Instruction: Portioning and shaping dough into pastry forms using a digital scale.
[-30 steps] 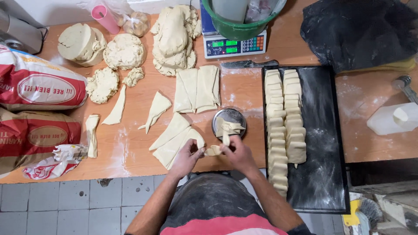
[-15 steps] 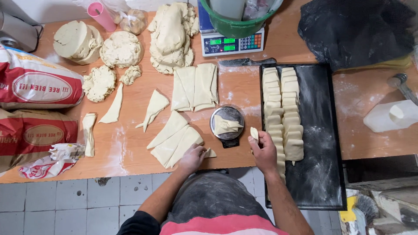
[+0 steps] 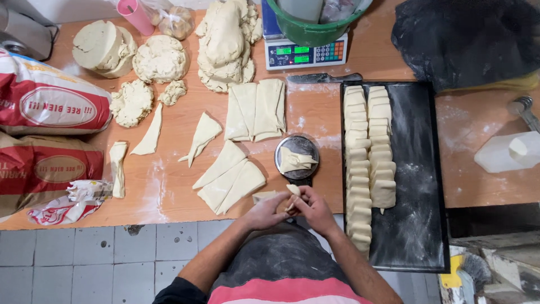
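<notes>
A person stands at the near edge of a floured wooden bench (image 3: 169, 197), both hands together just above it. The left hand (image 3: 265, 211) and right hand (image 3: 315, 209) meet around a small dough piece (image 3: 292, 191), fingers curled shut on it from both sides, apparently pinching or folding it into shape. Only its pale tip shows above the fingers.

Just beyond the hands sits a small round scale (image 3: 297, 156) with a folded bit of dough in its pan, near enough for portions to be weighed and picked up at once. To the right lies a black tray (image 3: 416, 169), where finished pieces stand in two tidy rows along its left side, the side nearest the hands.

Left of the scale lie flat dough triangles (image 3: 228, 177) and rectangular sheets (image 3: 256, 110), cut and ready. Farther off are large dough lumps (image 3: 225, 42), a digital scale (image 3: 304, 55) under a green bucket (image 3: 312, 25), and a knife (image 3: 323, 79). Flour sacks (image 3: 48, 104) lie at the far left.
</notes>
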